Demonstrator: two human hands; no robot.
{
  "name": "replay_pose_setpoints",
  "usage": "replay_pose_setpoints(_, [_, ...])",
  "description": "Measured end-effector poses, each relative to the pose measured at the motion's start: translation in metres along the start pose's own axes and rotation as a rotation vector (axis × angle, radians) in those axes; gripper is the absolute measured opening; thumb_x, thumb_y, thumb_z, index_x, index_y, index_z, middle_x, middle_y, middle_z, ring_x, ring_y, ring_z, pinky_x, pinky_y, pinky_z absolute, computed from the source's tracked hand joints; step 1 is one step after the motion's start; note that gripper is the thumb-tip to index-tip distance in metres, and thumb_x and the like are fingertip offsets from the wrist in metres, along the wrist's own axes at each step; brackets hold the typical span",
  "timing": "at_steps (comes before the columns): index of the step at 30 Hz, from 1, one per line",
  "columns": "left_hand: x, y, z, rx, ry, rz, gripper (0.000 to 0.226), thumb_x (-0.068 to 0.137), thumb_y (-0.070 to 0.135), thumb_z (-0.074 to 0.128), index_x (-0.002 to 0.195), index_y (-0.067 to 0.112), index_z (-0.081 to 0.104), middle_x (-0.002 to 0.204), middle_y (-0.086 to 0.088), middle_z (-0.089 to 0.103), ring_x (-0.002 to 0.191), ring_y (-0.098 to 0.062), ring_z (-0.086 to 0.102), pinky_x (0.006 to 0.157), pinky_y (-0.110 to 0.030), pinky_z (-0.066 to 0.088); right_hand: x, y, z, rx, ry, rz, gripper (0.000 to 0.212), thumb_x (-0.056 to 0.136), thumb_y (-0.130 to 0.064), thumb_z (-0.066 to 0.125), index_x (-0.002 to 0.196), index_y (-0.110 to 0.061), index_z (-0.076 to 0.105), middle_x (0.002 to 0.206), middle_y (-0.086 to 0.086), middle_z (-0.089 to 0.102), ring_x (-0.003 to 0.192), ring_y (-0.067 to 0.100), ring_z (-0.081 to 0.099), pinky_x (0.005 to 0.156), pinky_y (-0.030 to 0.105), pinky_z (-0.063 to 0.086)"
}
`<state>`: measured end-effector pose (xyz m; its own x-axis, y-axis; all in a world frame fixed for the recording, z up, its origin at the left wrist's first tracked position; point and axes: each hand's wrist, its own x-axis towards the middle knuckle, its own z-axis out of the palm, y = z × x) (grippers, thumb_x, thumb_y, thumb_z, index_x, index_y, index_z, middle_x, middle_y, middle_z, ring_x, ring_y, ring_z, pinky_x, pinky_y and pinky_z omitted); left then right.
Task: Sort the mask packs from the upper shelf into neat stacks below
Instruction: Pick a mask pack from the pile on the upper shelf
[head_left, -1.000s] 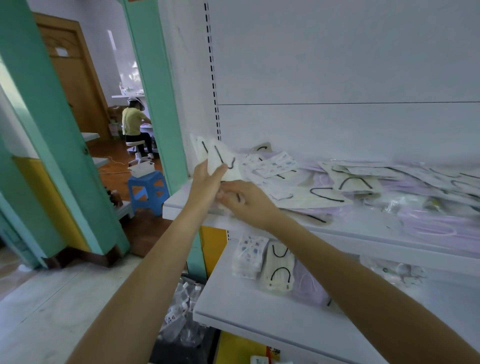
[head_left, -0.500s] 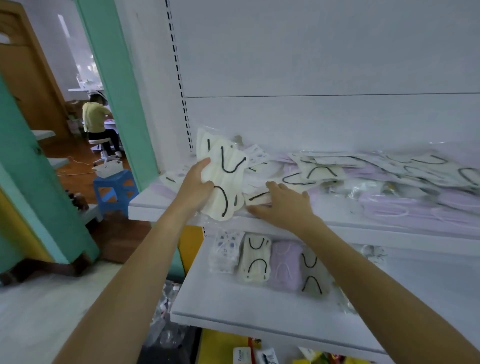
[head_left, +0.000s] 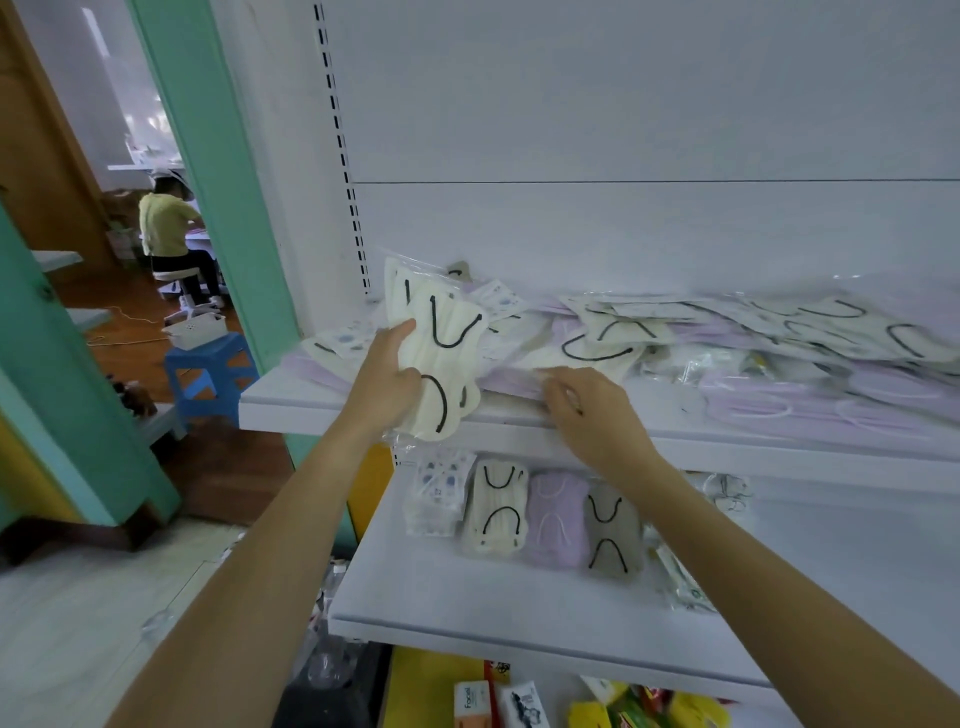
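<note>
The left hand is clamped on a sheaf of cream mask packs with black ear loops, thumb across their face and fingers behind, holding them upright just off the front edge of the upper shelf. Just to the right of that hand, the right hand lies palm down at the shelf's front edge, its fingers bent onto the near edge of the loose pile; whether they have pinched a pack I cannot tell. The pile runs from behind the left hand far out past the right hand: cream packs with black loops on top, lilac packs beneath, a few printed ones behind the held sheaf. Below both hands, the lower shelf carries four stacks side by side, touching: a printed stack under the left hand, then a cream stack, a lilac stack and a grey stack under the right wrist.
</note>
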<state>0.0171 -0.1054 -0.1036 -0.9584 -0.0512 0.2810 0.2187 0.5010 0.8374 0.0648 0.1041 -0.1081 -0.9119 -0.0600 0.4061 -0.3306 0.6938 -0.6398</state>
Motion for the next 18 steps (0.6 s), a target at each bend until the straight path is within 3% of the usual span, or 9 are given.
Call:
replay_pose_setpoints(3, [0.002, -0.003, -0.003, -0.052, 0.001, -0.052, 0.056, 0.092, -0.001, 0.043, 0.144, 0.018, 0.033, 0.151, -0.001, 0.028, 0.140, -0.017, 0.025, 0.116, -0.037, 0.023, 0.001, -0.009, 0.004, 0.387, 0.297, 0.062, 0.032, 0.101, -0.026, 0.034, 0.124, -0.016, 0.055, 0.082, -0.008, 0.051, 0.074, 0.005, 0.047, 0.067, 0.011, 0.036])
replay_pose_setpoints(6, [0.000, -0.002, -0.007, -0.186, -0.017, -0.119, 0.043, 0.095, 0.022, 0.051, 0.138, 0.022, 0.044, 0.145, -0.002, 0.042, 0.131, -0.019, 0.042, 0.109, -0.042, 0.036, 0.008, -0.025, 0.012, 0.494, 0.431, -0.147, 0.029, 0.101, -0.020, 0.035, 0.124, -0.020, 0.052, 0.102, -0.011, 0.054, 0.099, -0.001, 0.050, 0.089, 0.013, 0.039])
replay_pose_setpoints(8, [-0.001, 0.004, -0.010, -0.286, -0.004, -0.172, 0.032, 0.098, 0.039, 0.044, 0.121, 0.021, 0.056, 0.121, -0.004, 0.063, 0.105, -0.017, 0.061, 0.088, -0.034, 0.052, 0.015, -0.028, 0.023, 0.385, 0.188, -0.271, 0.030, 0.100, -0.014, 0.037, 0.125, -0.021, 0.052, 0.113, -0.007, 0.055, 0.103, -0.006, 0.047, 0.089, 0.004, 0.033])
replay_pose_setpoints(9, [0.000, 0.005, -0.010, -0.331, 0.000, -0.196, 0.036, 0.098, 0.047, 0.036, 0.113, 0.022, 0.058, 0.106, -0.002, 0.067, 0.093, -0.016, 0.064, 0.075, -0.031, 0.054, 0.017, -0.030, 0.028, 0.300, -0.029, -0.254, 0.031, 0.099, -0.014, 0.038, 0.126, -0.018, 0.054, 0.119, -0.001, 0.056, 0.105, -0.001, 0.047, 0.089, 0.006, 0.034])
replay_pose_setpoints(11, [0.001, 0.001, -0.013, -0.444, -0.015, -0.296, 0.040, 0.096, 0.056, 0.031, 0.106, 0.028, 0.058, 0.098, 0.002, 0.064, 0.088, -0.015, 0.062, 0.071, -0.031, 0.051, 0.020, -0.023, 0.039, -0.033, -0.332, -0.281, 0.034, 0.098, -0.017, 0.043, 0.130, -0.017, 0.053, 0.129, 0.004, 0.053, 0.116, 0.013, 0.047, 0.098, 0.021, 0.034])
replay_pose_setpoints(13, [0.000, -0.003, -0.014, -0.356, 0.001, -0.309, 0.021, 0.096, 0.039, 0.047, 0.111, 0.029, 0.057, 0.104, 0.003, 0.060, 0.083, -0.012, 0.059, 0.066, -0.028, 0.047, 0.019, -0.018, 0.040, -0.171, -0.441, -0.339, 0.040, 0.095, -0.026, 0.051, 0.134, -0.019, 0.050, 0.135, 0.001, 0.051, 0.125, 0.015, 0.042, 0.104, 0.024, 0.028])
replay_pose_setpoints(14, [-0.001, -0.005, -0.015, -0.288, -0.003, -0.275, 0.029, 0.094, 0.025, 0.053, 0.123, 0.027, 0.053, 0.111, 0.002, 0.057, 0.083, -0.011, 0.058, 0.061, -0.024, 0.044, 0.019, -0.019, 0.033, -0.099, -0.446, -0.293, 0.043, 0.094, -0.030, 0.053, 0.135, -0.021, 0.048, 0.136, -0.001, 0.049, 0.126, 0.014, 0.041, 0.102, 0.022, 0.027])
replay_pose_setpoints(16, [0.001, -0.009, -0.014, -0.219, -0.034, -0.190, 0.057, 0.090, 0.007, 0.057, 0.141, 0.024, 0.038, 0.126, 0.000, 0.050, 0.097, -0.015, 0.056, 0.063, -0.020, 0.045, 0.026, -0.015, 0.012, 0.063, -0.283, -0.145, 0.045, 0.093, -0.033, 0.054, 0.136, -0.022, 0.046, 0.140, -0.002, 0.047, 0.128, 0.013, 0.041, 0.102, 0.021, 0.027])
replay_pose_setpoints(18, [-0.001, -0.005, -0.013, -0.210, -0.025, -0.134, 0.061, 0.089, 0.000, 0.055, 0.142, 0.024, 0.036, 0.129, 0.001, 0.045, 0.105, -0.015, 0.052, 0.066, -0.016, 0.046, 0.046, 0.005, -0.011, -0.121, -0.028, 0.004, 0.047, 0.093, -0.030, 0.053, 0.138, -0.020, 0.043, 0.143, 0.002, 0.043, 0.132, 0.020, 0.037, 0.108, 0.030, 0.026])
